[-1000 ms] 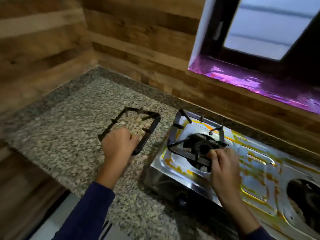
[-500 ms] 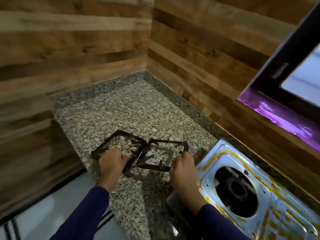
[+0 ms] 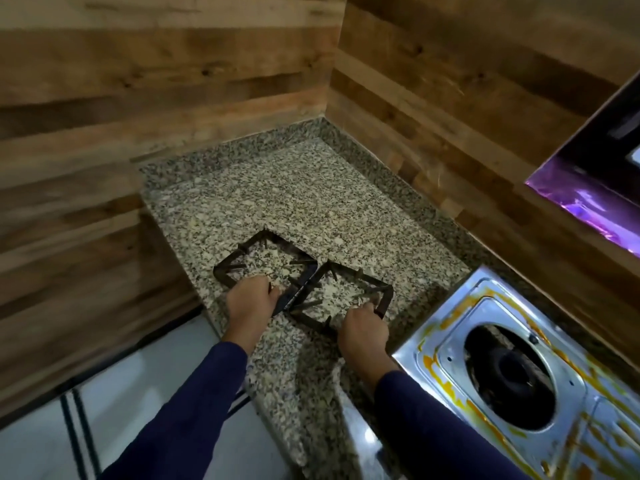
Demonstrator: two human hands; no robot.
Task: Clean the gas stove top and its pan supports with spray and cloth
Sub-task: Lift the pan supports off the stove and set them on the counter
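Two black square pan supports lie side by side on the speckled granite counter (image 3: pixel 277 188). My left hand (image 3: pixel 251 301) grips the near edge of the left pan support (image 3: pixel 242 252). The near right corner of the right pan support (image 3: pixel 363 277) is held by my right hand (image 3: pixel 363 332). To the right sits the steel gas stove top (image 3: pixel 450 348), smeared with orange-yellow stains, its left burner (image 3: pixel 512 372) bare. No spray bottle or cloth shows in this view.
Wood-panelled walls close the counter at the back and left, meeting in a corner. A window sill (image 3: pixel 588 199) with purple light is at the upper right. Pale floor tiles (image 3: pixel 138 410) lie below the counter's front edge.
One second ago my right hand was on the support over the stove's left burner; it has lifted it off and set it on the counter beside the other. The view swung left.
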